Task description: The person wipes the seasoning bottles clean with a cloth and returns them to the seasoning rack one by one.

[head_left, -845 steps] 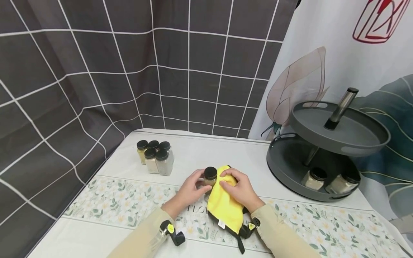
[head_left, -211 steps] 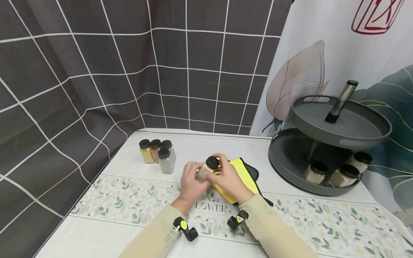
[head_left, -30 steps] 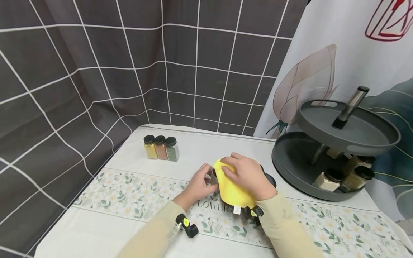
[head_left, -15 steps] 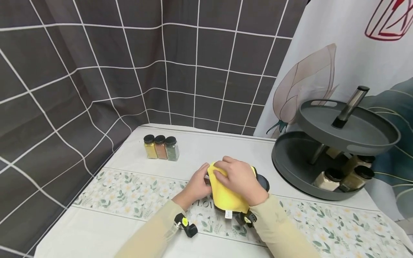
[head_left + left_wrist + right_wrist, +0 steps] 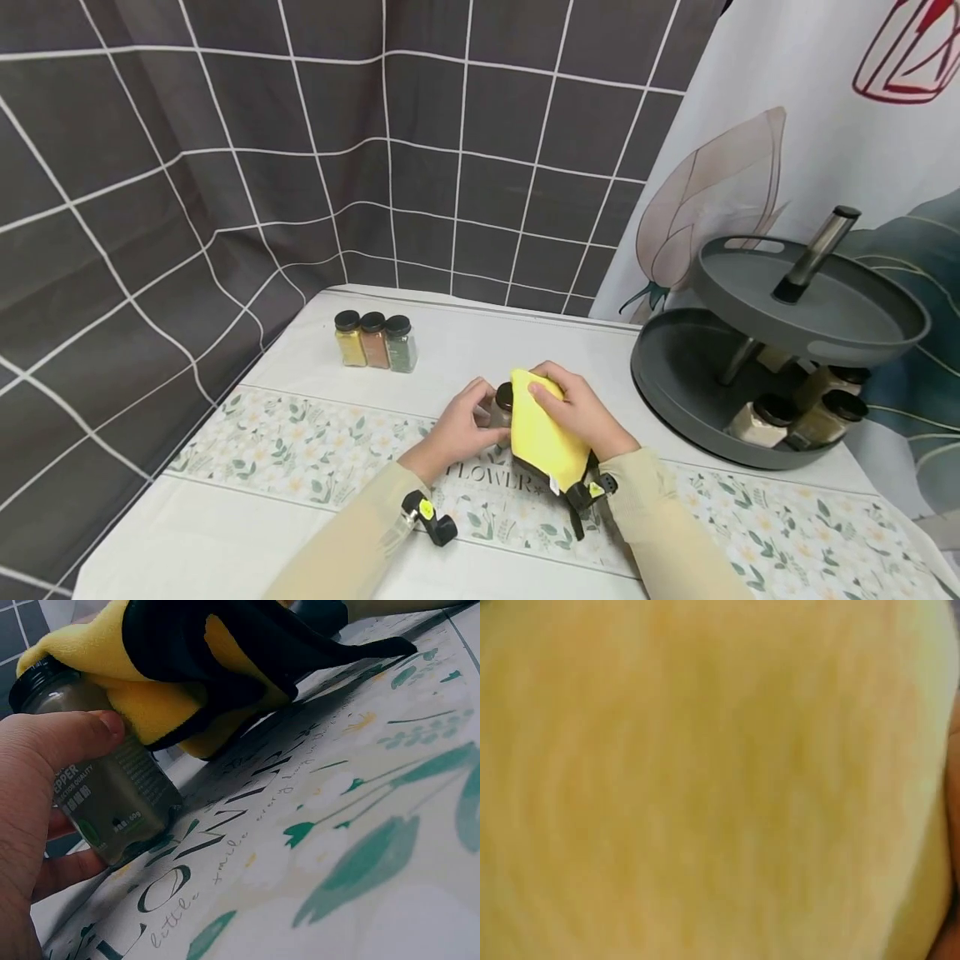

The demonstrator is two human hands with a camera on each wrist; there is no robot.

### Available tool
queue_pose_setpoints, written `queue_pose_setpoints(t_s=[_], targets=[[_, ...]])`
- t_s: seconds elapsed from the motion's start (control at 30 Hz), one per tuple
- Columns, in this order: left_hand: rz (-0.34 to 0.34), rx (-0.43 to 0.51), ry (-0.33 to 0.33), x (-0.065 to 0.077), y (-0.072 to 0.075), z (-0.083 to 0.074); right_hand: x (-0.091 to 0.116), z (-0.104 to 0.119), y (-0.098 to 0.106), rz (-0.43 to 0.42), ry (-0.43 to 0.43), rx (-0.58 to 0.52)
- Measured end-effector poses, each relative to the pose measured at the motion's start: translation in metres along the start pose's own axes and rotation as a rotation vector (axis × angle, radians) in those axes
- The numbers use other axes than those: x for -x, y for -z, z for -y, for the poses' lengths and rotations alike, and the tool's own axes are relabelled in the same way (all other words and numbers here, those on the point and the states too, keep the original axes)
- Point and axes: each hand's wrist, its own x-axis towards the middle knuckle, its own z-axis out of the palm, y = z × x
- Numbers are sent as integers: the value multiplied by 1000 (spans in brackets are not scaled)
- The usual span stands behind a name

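Now, in the head view, I see the left hand's fingers grasping a jar over the surface, the right hand's gripping a cloth against it, so hard rubbing might twist it loose; the left wrist view shows its lid uppermost, long axis slanting across; the right wrist view, only blurred cloth.

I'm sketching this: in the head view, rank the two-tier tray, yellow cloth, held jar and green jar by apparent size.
1. Two-tier tray
2. Yellow cloth
3. Green jar and held jar: unsure, since the cloth partly hides the latter.
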Motion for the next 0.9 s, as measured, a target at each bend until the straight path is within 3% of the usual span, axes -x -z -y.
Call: queue_pose_setpoints(t_s=[0.07,0.13,0.3,0.4,0.47,0.57,0.7,0.77,0.9], targets=[[-1,-4,1,0,0,0,2,-9,-4,3,-34,-33],[-2,1,-2,1,1,0,3,-19,-9,22,-39,21],[-5,8,-6,2,1,-1,4,-32,-19,104,-28,317],[-2,0,-3,2,2,0,4,-32,-22,112,-25,428],[-2,-3,0,2,2,1,4,-31,-22,76,-29,381],[-5,4,0,1,4,4,4,-32,-20,-25,-9,181],[1,24,0,0,5,4,3,-32,-15,-134,119,-37],[3,39,-1,0,4,3,4,-31,-13,-134,165,-49],[3,67,-13,0,3,3,9,-31,-12,-62,147,43]])
